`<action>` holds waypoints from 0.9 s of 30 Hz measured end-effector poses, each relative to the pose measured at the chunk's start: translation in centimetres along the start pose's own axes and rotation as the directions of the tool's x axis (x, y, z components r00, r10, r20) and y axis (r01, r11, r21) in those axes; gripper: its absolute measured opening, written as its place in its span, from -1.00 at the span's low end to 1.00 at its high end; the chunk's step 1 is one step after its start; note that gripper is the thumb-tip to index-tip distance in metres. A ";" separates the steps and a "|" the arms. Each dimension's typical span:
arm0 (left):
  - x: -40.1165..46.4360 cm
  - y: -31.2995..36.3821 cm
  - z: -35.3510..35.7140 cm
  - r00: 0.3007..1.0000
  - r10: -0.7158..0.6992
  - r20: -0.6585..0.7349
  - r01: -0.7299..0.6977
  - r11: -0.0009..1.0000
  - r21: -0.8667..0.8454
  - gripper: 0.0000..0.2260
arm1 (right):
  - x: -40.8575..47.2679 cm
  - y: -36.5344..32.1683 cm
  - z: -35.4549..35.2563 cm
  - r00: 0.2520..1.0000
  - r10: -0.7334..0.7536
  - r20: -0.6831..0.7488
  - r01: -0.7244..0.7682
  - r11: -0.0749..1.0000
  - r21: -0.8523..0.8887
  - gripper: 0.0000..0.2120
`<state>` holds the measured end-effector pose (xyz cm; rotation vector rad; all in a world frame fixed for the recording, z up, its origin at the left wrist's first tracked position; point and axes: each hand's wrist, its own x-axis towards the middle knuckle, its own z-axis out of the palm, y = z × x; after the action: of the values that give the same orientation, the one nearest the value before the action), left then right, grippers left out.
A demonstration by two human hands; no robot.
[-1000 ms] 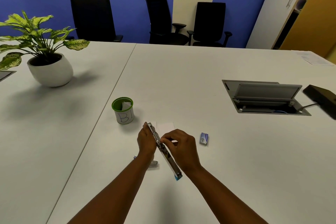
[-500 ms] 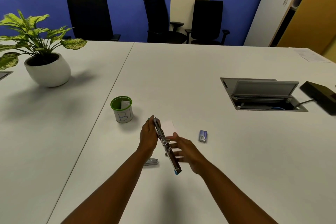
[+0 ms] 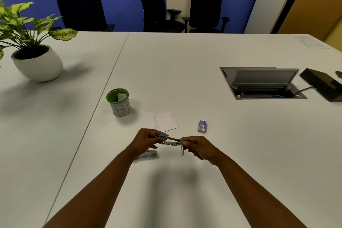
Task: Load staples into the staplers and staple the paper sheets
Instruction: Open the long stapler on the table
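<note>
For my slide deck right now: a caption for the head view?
Both hands, left hand and right hand, hold an opened stapler above the table, paper sheets beyond.

Two staplers are seen: one [image 3: 171, 141] held open above the table, another [image 3: 149, 153] lying near the left wrist. Two paper sheets [image 3: 166, 121] are counted, one staple box [image 3: 202, 126], one green-rimmed cup [image 3: 119, 102], one potted plant [image 3: 35, 50], and three black chairs [image 3: 79, 5] at the far wall.

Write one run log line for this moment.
left hand: holds stapler | right hand: holds stapler | paper sheets: unstapled
</note>
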<state>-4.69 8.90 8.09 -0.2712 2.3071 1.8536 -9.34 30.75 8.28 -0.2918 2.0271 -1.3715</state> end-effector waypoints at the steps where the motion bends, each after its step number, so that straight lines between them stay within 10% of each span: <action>1: 0.1 -0.1 -0.1 1.000 0.007 0.015 -0.007 1.000 0.028 -0.80 | 0.1 0.2 0.1 1.000 -0.018 -0.003 0.018 1.000 -0.004 -0.79; 18: 1.2 -1.2 0.6 0.964 -0.235 -0.122 0.216 0.965 -0.150 -0.81 | 1.5 0.8 -1.7 0.999 -0.028 0.019 0.032 0.968 -0.250 -0.71; 27: 3.4 -2.8 1.9 0.879 -0.413 -0.239 0.371 0.906 -0.203 -0.89 | 4.1 1.9 -3.0 0.958 -0.192 -0.214 0.036 0.817 -0.575 -0.81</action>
<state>-7.25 10.06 4.15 -1.0027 2.0587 1.8673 -14.03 31.66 5.65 -0.5217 2.6635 -0.8650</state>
